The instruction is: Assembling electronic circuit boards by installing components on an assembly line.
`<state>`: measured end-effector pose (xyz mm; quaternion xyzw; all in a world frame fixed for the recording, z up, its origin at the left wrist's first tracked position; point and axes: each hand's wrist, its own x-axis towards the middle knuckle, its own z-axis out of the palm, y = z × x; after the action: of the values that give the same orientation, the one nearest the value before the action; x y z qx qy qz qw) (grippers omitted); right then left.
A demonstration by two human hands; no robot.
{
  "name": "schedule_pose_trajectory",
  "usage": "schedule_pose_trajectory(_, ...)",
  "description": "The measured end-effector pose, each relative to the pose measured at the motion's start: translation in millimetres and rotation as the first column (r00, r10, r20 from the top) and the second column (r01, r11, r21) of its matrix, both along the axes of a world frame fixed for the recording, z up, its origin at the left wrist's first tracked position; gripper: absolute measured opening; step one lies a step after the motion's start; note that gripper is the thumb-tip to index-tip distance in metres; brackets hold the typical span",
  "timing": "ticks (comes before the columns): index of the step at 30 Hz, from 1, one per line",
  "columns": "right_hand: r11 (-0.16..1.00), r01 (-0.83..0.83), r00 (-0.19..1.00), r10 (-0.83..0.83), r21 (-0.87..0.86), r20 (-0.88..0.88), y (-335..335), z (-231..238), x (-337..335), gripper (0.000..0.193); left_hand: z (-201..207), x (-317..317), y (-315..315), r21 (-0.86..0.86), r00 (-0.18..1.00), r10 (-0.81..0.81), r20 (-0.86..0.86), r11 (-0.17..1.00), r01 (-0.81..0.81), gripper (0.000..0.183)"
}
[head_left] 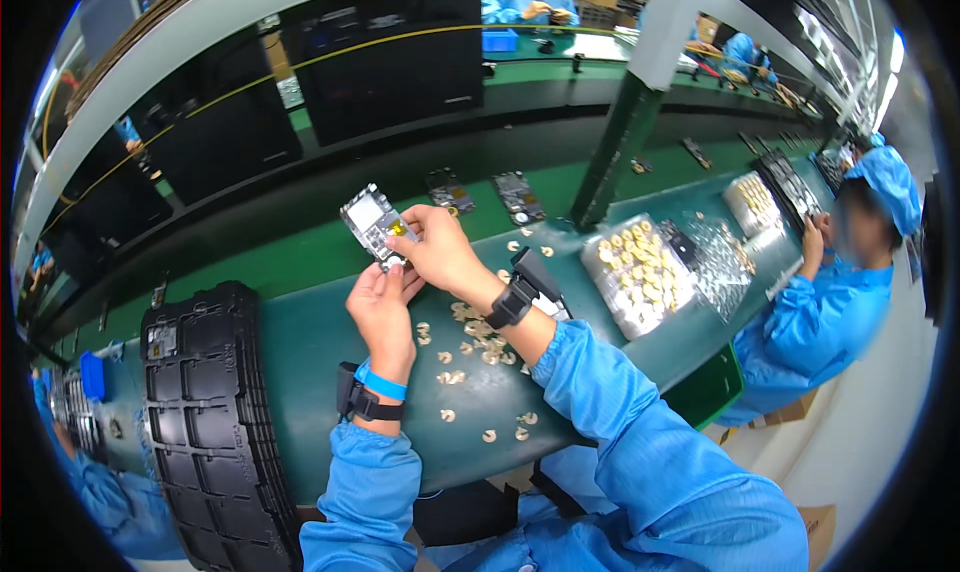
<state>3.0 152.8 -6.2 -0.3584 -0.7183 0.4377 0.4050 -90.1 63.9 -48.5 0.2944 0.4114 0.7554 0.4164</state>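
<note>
Both my hands meet over the green bench around a small circuit board, dark with metal parts, a pale square and a yellow patch. My left hand pinches its lower edge from below. From the right, my right hand grips the board's side, its thumb lying across the face near the yellow patch. A small pale round part sits at the board's lower end, between the fingers; whether it is attached cannot be made out. Below my wrists, many loose cream-coloured ring-like pieces are scattered over the bench mat.
Stacked black trays stand at the left, one board lying in the top one. Other boards rest on the green conveyor strip beyond my hands. A clear tray of cream pieces lies right, near a green post. A co-worker works farther right.
</note>
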Motion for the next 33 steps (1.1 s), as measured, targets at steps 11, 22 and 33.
schedule_pose_trajectory(11, 0.784, 0.196, 0.67, -0.546, 0.589, 0.504, -62, 35, 249, 0.017, 2, 14, -5, -0.024, 0.979, -0.152, -0.133, 0.988, 0.15, 0.03)
schedule_pose_trajectory(22, 0.684, 0.292, 0.77, -0.583, 0.669, 0.259, -66, 24, 217, 0.013, 5, 16, -13, 0.054, 0.908, -0.131, -0.398, 0.985, 0.166, 0.021)
schedule_pose_trajectory(33, 0.814, -0.38, 0.862, 0.14, 0.439, 0.487, -43, 49, 112, 0.023, 14, 21, -21, -0.028, 0.799, -0.226, -0.557, 0.967, 0.254, 0.018)
